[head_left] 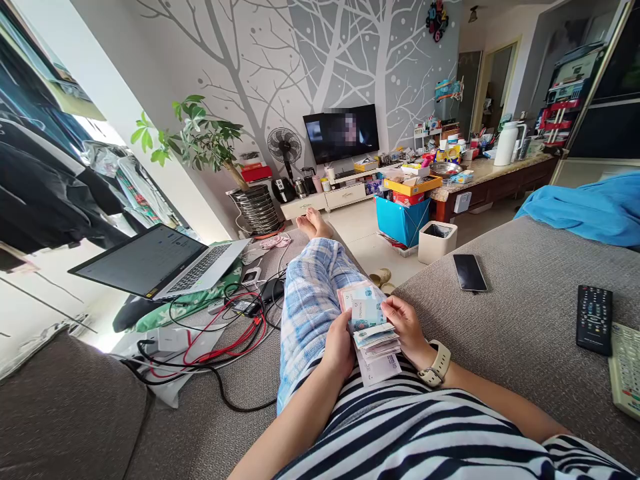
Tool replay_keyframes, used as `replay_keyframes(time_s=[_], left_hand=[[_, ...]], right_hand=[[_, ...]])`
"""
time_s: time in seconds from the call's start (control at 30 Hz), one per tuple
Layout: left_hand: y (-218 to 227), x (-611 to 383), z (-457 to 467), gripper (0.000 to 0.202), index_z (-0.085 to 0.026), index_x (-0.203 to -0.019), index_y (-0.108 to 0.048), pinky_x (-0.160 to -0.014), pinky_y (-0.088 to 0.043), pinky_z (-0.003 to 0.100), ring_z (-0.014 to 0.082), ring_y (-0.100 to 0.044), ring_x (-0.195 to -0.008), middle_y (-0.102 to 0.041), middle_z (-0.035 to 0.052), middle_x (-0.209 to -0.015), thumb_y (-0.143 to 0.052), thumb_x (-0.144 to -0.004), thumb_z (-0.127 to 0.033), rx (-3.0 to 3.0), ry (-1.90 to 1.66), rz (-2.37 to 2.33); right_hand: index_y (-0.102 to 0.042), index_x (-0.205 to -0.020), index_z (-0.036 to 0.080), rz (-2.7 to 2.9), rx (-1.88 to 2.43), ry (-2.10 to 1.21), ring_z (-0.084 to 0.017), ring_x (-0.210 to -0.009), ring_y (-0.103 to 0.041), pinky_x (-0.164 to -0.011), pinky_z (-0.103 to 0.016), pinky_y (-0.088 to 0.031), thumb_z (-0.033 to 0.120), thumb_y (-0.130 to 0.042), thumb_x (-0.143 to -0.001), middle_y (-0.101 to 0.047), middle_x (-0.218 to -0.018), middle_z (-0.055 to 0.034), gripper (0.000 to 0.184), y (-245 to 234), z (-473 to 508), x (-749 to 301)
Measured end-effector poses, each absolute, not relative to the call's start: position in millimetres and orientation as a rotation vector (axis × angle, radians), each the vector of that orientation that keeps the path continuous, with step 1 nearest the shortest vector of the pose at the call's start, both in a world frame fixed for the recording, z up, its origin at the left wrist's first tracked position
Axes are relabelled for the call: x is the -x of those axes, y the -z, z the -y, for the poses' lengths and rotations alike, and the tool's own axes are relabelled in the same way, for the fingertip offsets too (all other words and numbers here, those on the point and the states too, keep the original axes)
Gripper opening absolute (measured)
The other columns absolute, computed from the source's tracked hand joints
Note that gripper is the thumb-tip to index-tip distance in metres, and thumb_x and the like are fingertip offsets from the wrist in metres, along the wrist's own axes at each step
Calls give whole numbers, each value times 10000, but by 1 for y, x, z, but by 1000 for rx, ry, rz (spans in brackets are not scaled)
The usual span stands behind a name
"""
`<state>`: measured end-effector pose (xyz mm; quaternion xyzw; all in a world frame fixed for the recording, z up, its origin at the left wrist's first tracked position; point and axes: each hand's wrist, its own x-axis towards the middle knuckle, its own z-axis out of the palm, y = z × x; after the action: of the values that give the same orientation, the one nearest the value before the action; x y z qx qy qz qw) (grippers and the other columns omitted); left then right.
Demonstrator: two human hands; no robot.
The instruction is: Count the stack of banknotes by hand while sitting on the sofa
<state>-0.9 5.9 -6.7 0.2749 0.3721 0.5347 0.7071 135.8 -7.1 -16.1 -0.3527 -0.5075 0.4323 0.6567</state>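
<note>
Over my lap I hold a loose bundle of banknotes, several of them folded and stacked, in pale blue, grey and pinkish tones. My left hand grips their left side, thumb along the edge. With its fingers pinched, my right hand has hold of the right edge of an upper note. A pale pink note sticks out below the bundle toward my striped shirt. A watch with a cream strap is on my right wrist. The undersides of the notes are hidden.
On the sofa to the left are an open laptop and tangled cables. To the right lie a smartphone, a black remote and a pale remote. A bin stands beyond the sofa edge.
</note>
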Motion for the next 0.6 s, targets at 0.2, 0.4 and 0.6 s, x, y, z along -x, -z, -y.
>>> replay_keyframes(time_s=[0.2, 0.4, 0.6], left_hand=[[5, 0, -6, 294, -90, -987, -660, -734, -555, 340, 239, -696, -791, -733, 114, -892, -594, -770, -276, -592, -1187, -833], [2, -1, -5, 293, -79, -993, -662, -746, -556, 355, 246, -697, -794, -734, 122, -890, -588, -761, -243, -589, -1197, -853], [1, -1, -4, 277, -92, -979, -662, -751, -556, 355, 245, -700, -787, -734, 114, -877, -602, -754, -242, -581, -1201, -851]], right_hand=[[-498, -667, 194, 1184, 790, -980, -118, -539, -365, -503, -250, -308, 454, -533, -860, -410, -585, 35, 326, 16, 8, -137], [-522, -693, 195, 1173, 791, -977, -117, -532, -378, -502, -248, -313, 431, -536, -863, -436, -589, 33, 292, 17, 9, -137], [-533, -708, 192, 1160, 790, -960, -120, -542, -389, -512, -250, -322, 445, -541, -857, -445, -592, 30, 294, 17, 8, -137]])
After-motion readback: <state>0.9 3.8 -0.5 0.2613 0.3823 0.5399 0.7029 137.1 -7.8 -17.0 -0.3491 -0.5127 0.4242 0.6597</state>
